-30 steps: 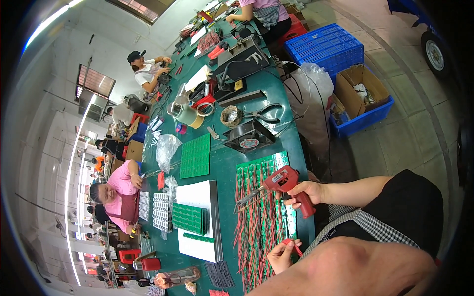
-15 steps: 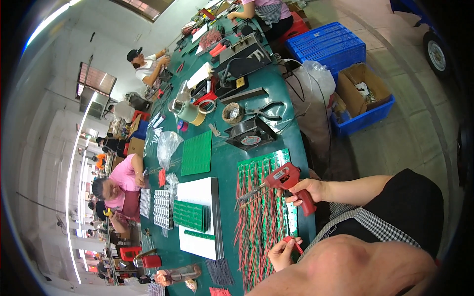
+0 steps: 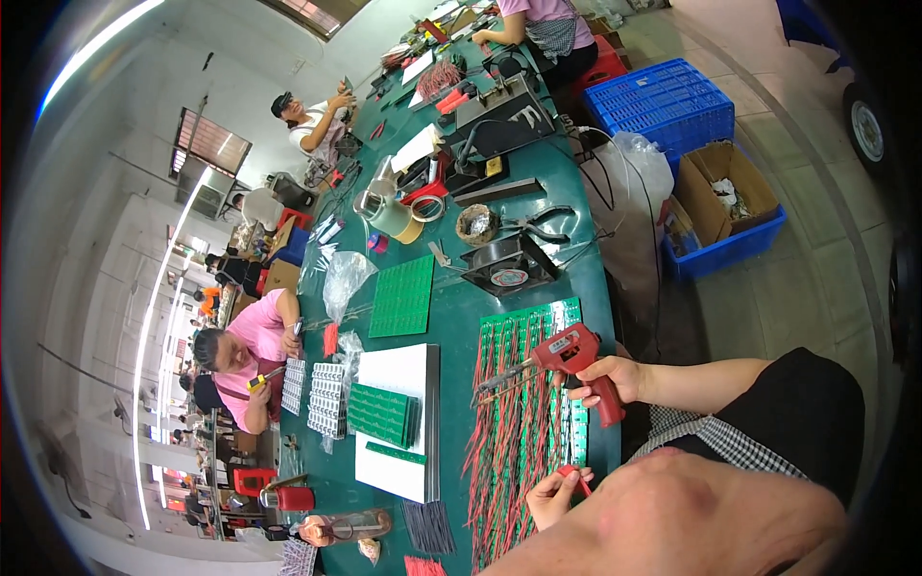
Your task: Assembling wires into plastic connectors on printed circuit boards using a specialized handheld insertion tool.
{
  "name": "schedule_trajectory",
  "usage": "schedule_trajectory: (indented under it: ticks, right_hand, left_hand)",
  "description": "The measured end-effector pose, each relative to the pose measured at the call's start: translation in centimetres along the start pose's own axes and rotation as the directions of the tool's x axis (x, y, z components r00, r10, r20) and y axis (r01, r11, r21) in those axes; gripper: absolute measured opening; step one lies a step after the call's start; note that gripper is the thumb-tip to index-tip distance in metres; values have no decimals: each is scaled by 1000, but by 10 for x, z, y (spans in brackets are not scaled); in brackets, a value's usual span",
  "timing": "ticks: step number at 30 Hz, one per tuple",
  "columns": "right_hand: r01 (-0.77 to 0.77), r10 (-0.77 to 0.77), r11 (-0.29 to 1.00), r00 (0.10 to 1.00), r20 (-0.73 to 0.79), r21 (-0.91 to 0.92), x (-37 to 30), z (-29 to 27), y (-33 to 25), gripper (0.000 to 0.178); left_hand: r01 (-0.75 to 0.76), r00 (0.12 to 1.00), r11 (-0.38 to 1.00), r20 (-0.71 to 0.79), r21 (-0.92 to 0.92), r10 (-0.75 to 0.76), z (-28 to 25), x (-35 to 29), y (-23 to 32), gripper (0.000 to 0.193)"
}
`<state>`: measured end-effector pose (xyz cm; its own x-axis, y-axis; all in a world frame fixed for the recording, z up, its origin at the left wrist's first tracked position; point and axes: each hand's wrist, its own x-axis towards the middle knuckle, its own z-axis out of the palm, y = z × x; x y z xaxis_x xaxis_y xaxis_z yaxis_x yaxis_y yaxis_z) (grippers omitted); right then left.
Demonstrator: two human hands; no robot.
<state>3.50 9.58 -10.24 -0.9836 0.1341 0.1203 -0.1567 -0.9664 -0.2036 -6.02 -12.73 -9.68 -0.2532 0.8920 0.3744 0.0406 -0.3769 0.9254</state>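
Observation:
My right hand (image 3: 615, 380) is wrapped round the grip of a red soldering gun (image 3: 567, 349). Its thin metal tip reaches over rows of small green circuit boards (image 3: 531, 317) with red wires (image 3: 499, 413) fanned out from them. I cannot tell whether the tip touches anything. Lower in the view, my left hand (image 3: 554, 497) is closed at the boards' near edge. Between its fingers is a slim red piece (image 3: 578, 477), too small to name, and part of that hand is hidden by my arm.
Near the boards stand a small black fan (image 3: 511, 267), pliers (image 3: 543, 224) and a tape roll (image 3: 427, 208). Green board panels (image 3: 380, 415) lie on a white stack (image 3: 384, 470). Across the table (image 3: 447, 326) a person in pink (image 3: 252, 350) works. Blue crates (image 3: 663, 106) stand on the floor.
The whole view has shifted slightly, moving the scene right and down. Both my hands keep their grips. The person in pink has moved the hand with the yellow tool closer to the table.

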Motion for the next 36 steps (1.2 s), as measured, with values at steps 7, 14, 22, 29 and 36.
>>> schedule_trajectory:
  ticks: [7, 14, 22, 29, 36]
  right_hand:
    - [9, -9, 1000, 1000, 22, -14, 1, 0, 1, 46]
    - [-7, 7, 1000, 1000, 0, -13, 3, 0, 4, 45]
    - [4, -3, 1000, 1000, 14, -21, 2, 3, 3, 48]
    - [-10, 10, 1000, 1000, -5, -10, 2, 1, 2, 44]
    - [-24, 24, 1000, 1000, -17, 9, 4, -3, 4, 40]
  left_hand:
    - [524, 744, 818, -339, -236, -575, 9, -13, 12, 6]
    - [515, 735, 821, -366, -246, -570, 12, -10, 18, 7]
    - [483, 698, 792, -382, -374, -606, 17, -7, 20, 8]
    - [583, 632, 741, -387, -334, -671, 21, 11, 40, 7]
    - [563, 673, 772, -377, -296, -636, 20, 11, 44, 12]
